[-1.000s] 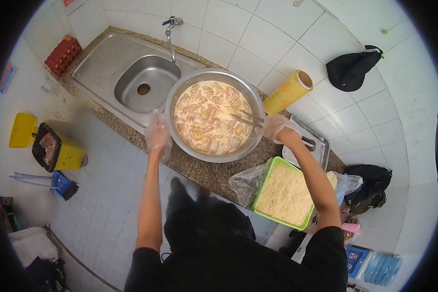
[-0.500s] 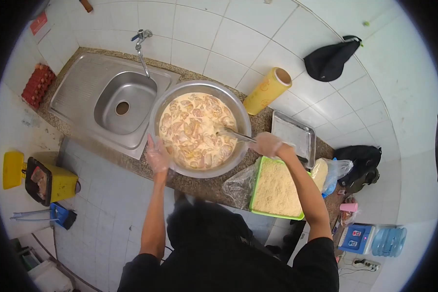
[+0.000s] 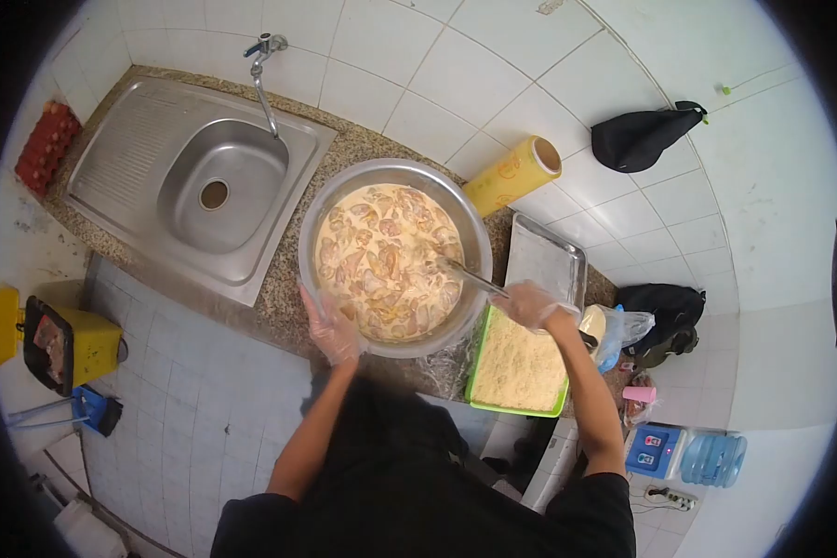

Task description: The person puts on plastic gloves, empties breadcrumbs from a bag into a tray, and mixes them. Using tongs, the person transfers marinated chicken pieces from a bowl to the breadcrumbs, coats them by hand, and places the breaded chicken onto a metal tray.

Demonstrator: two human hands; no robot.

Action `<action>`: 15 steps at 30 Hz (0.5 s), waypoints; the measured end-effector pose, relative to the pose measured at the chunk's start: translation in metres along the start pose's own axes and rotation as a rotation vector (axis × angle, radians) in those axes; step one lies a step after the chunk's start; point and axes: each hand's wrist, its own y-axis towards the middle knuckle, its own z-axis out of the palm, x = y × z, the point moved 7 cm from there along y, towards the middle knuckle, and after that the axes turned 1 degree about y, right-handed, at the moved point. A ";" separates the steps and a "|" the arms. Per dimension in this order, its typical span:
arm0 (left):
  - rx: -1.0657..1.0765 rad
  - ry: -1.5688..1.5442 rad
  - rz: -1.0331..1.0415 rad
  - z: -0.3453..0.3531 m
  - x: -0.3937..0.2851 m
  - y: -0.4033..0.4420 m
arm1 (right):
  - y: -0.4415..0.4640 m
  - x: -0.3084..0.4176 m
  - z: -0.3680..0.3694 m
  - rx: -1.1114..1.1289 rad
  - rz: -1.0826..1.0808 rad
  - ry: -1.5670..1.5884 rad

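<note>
A large metal bowl [image 3: 396,166] stands on the counter, full of raw chicken pieces [image 3: 381,265] in a pale, creamy liquid. My left hand [image 3: 333,333], in a clear plastic glove, holds the bowl's near left rim, its fingers along the outer wall. Also gloved, my right hand [image 3: 532,305] is closed around the handle of a long metal utensil [image 3: 479,281]. The utensil's head is partly sunk in the liquid near the bowl's right side, so its exact kind is hidden. Below my right hand is a green tray [image 3: 474,395] of pale breading crumbs [image 3: 521,363].
Left of the bowl is a steel sink [image 3: 219,200] with a tap [image 3: 262,84]. A yellow roll of film [image 3: 511,179] and a metal tray [image 3: 547,260] stand along the wall. Crumpled plastic [image 3: 446,370] lies beside the green tray. A yellow bin [image 3: 93,344] is on the floor.
The view has shifted slightly. My right hand and the utensil have moved a little toward me, over the green tray's far edge. My left hand stays at the bowl's rim, slightly nearer its front.
</note>
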 end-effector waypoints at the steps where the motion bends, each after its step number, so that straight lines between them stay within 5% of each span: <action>1: 0.011 -0.132 -0.134 0.002 0.000 -0.002 | -0.012 -0.003 -0.008 0.018 0.065 -0.024; 9: 0.005 -0.118 -0.087 0.005 0.003 0.003 | -0.076 0.047 -0.065 -0.081 0.194 -0.316; 10: 0.004 -0.094 -0.093 0.004 0.000 0.003 | -0.070 0.038 -0.053 -0.089 0.390 -0.217; 13: 0.008 -0.045 -0.124 0.004 -0.003 0.002 | -0.046 0.064 0.001 -0.189 0.224 -0.236; 15: 0.025 0.017 -0.148 0.002 0.000 0.002 | -0.044 0.086 0.015 -0.062 0.252 -0.215</action>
